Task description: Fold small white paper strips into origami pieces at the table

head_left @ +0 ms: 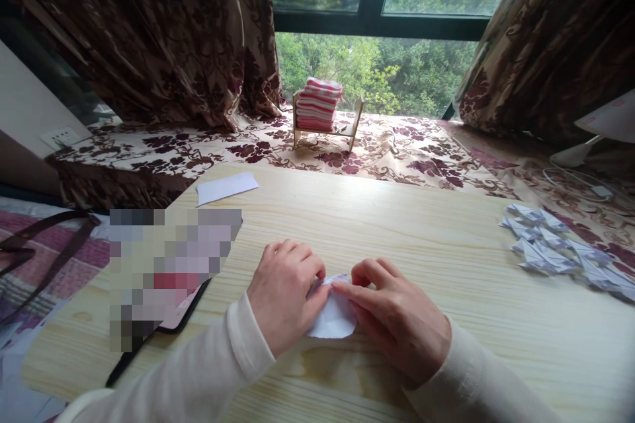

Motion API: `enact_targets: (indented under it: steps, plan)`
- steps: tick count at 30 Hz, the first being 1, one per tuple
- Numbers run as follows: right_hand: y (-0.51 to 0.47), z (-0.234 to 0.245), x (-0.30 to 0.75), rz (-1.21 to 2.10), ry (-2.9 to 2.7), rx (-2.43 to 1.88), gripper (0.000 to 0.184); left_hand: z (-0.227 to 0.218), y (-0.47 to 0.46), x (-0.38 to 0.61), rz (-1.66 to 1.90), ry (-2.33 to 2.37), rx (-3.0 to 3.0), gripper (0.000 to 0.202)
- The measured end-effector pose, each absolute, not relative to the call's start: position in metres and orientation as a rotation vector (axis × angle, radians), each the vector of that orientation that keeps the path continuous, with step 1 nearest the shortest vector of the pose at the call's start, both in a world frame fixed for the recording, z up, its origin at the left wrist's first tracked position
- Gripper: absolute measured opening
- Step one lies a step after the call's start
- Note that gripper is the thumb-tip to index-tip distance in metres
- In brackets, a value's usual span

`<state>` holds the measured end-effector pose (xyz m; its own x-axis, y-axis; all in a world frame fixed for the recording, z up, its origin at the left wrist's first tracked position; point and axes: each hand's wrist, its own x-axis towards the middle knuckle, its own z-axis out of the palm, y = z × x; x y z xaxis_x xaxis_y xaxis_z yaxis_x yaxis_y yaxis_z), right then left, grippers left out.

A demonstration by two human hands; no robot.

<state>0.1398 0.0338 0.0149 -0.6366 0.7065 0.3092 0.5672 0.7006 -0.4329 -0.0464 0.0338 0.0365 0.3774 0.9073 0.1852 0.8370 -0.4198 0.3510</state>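
Note:
A small piece of white paper (333, 318) lies on the light wooden table (397, 231) between my two hands. My left hand (285, 291) rests on its left edge, fingers curled and pinched onto the paper's top. From the other side, my right hand (397, 320) presses its fingertips against the same top edge, with the fingers bent. Both hands hide part of the sheet. I wear white long sleeves.
A pile of several folded white paper pieces (560, 248) lies at the table's right edge. A loose white sheet (225, 187) lies at the far left corner. A dark tablet (173, 271), blurred, sits left. A small wooden rack with striped cloth (320, 109) stands by the window.

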Motion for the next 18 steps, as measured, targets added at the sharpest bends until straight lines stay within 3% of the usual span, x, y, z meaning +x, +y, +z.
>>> enact_targets:
  steps: [8,18]
  plan:
    - [0.032,0.010,0.149,0.366,-2.391,-0.902,0.032,0.034,0.028,-0.043,0.539,1.605,2.563,0.014]
    - [0.028,0.003,0.149,0.315,-2.284,-0.948,0.019,0.028,0.013,-0.036,0.635,1.766,2.630,0.016]
